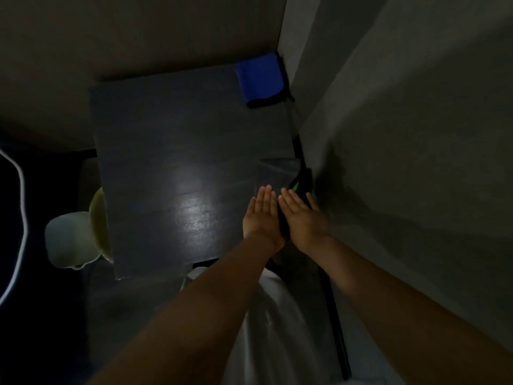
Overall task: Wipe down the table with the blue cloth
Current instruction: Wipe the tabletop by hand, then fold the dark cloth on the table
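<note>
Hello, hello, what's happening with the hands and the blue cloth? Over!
Left hand and right hand open, flat, side by side, empty. Blue cloth untouched at the table far corner by the wall. Nothing between hands and cloth.

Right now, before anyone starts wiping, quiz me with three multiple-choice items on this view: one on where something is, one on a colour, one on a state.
1. Where does the folded blue cloth lie on the dark rectangular table?
A. far corner by the wall
B. near edge
C. centre

2. What colour is the small mark on the black object beside the wall?
A. red
B. green
C. white

3. How are the left hand and right hand?
A. both gripping the cloth
B. one holding the cloth
C. both open, flat, empty

Answers:
1 A, the cloth sits at the far right corner.
2 B, a green sliver shows.
3 C, fingers are extended, well short of the cloth.
</note>
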Motion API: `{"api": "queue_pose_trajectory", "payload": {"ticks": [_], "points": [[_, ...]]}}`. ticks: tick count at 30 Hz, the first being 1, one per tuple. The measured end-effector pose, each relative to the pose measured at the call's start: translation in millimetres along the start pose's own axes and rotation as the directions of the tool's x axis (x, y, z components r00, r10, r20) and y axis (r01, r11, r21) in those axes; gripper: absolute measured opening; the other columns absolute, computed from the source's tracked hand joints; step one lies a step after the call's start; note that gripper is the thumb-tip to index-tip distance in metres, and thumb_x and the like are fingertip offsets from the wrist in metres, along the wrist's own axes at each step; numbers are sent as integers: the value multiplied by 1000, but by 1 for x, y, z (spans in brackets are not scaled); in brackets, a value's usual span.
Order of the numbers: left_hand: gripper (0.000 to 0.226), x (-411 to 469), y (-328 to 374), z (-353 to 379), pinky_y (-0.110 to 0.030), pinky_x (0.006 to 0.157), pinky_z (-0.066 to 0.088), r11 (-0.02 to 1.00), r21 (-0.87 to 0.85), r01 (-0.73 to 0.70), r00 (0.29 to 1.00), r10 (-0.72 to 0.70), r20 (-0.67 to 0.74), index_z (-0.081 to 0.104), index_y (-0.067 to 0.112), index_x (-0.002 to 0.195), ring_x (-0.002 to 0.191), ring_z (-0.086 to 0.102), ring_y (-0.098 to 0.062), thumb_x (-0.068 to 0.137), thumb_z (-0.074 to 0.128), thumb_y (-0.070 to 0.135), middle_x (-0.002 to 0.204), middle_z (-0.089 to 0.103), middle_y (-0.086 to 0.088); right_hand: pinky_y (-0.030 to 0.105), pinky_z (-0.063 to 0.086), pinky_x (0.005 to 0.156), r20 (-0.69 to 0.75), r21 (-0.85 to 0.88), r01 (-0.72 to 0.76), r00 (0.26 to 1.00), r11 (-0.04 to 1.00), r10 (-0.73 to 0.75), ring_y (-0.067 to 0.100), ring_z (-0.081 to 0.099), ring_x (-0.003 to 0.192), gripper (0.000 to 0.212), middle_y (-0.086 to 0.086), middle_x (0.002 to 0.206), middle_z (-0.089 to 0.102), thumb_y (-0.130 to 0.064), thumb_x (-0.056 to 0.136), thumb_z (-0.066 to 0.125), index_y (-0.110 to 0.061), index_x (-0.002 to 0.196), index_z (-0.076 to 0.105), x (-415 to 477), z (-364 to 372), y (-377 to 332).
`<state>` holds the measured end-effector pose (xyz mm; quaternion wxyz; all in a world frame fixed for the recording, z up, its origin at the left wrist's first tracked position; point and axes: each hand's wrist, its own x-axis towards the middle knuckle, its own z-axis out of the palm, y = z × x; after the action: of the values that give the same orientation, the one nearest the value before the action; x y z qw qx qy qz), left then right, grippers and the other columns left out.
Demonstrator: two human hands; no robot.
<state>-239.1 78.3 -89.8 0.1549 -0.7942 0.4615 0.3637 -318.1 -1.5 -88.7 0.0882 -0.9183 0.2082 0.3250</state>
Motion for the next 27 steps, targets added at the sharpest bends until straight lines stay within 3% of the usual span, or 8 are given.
{"api": "queue_pose_trajectory", "payload": {"ticks": [9,16,19,22,25,27], "points": [[99,37,-31,-32,-37,118,-10,997,-68,46,997,-50,-57,-21,5,147,143,-26,-22,90,36,62,155,-28,-11,40,-8,119,-26,-80,43,999,996,-45,11,-9,148,61,-1,161,-12,-24,102,27,-15,154,-3,50,-44,3],[94,65,-50,-59,-36,119,-8,991,-126,44,995,-55,-88,-18,9,149,144,-24,-19,91,35,61,156,-26,-8,42,-11,119,-21,-109,70,997,992,-73,9,-8,148,68,-4,162,-12,-30,100,37,-20,154,-2,85,-71,15],[87,69,-55,-57,-37,120,-8,989,-145,22,989,-43,-143,-16,10,150,144,-23,-18,94,34,55,157,-25,-6,41,-10,119,-102,123,105,991,987,-93,9,12,148,57,-2,161,13,-17,98,41,-19,152,24,96,-83,17],[76,65,-64,-46,-35,119,-3,964,-255,-68,942,-22,-336,-1,12,153,148,-10,-16,96,41,40,161,-11,-3,41,16,120,-239,574,63,966,816,93,18,49,130,40,5,138,56,-3,96,40,-14,128,61,106,-94,23],[63,62,-76,-43,-33,118,11,923,-335,-188,864,-7,-503,30,8,148,146,18,-25,91,55,22,159,19,-8,35,42,106,-197,824,-30,921,565,337,23,61,112,36,9,117,68,4,94,40,-9,111,69,110,-97,36],[58,65,-82,-44,-36,113,25,909,-356,-216,847,-7,-531,46,5,138,138,35,-32,84,64,17,150,37,-14,27,45,95,-157,823,-104,903,558,401,23,61,111,31,9,117,68,1,95,44,-8,108,70,110,-94,42]]}}
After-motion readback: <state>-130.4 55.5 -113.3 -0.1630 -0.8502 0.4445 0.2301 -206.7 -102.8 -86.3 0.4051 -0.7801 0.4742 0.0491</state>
